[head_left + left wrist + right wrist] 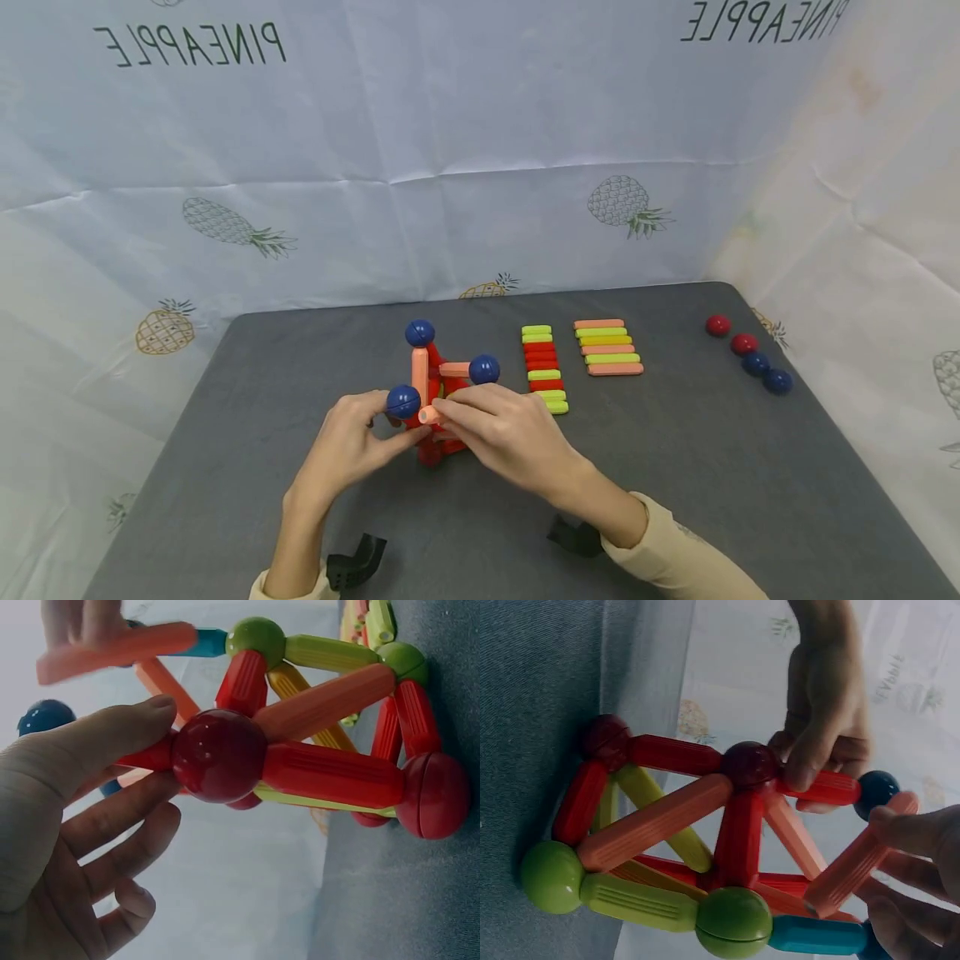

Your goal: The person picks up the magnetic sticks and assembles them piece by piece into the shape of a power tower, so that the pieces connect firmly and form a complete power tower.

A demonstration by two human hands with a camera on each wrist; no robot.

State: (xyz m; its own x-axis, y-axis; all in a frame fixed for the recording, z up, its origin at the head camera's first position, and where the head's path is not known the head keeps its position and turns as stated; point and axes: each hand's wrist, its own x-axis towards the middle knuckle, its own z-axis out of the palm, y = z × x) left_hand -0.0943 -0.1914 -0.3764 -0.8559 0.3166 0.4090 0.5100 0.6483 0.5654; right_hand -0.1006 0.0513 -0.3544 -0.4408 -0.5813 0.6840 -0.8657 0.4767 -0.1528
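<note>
While the left hand (pixel 352 446) pinches a red stick (pixel 831 787) between thumb and fingers, steadying the stick-and-ball frame (pixel 739 844) on the gray table (pixel 675 467), the right hand (pixel 517 433) grips an orange stick (pixel 859 859) by thumb and fingers. The step in hand appears to be adding this stick at the frame's upper level. One end lies close to the dark blue ball (pixel 873 796) capping the red stick; contact cannot be confirmed. The other end appears free, near the teal stick (pixel 817 934). The next move would call for seating the near end on that ball and aligning the free end, with the left hand bracing against tilt. Spare sticks (pixel 611 350) lie right of the frame.
</note>
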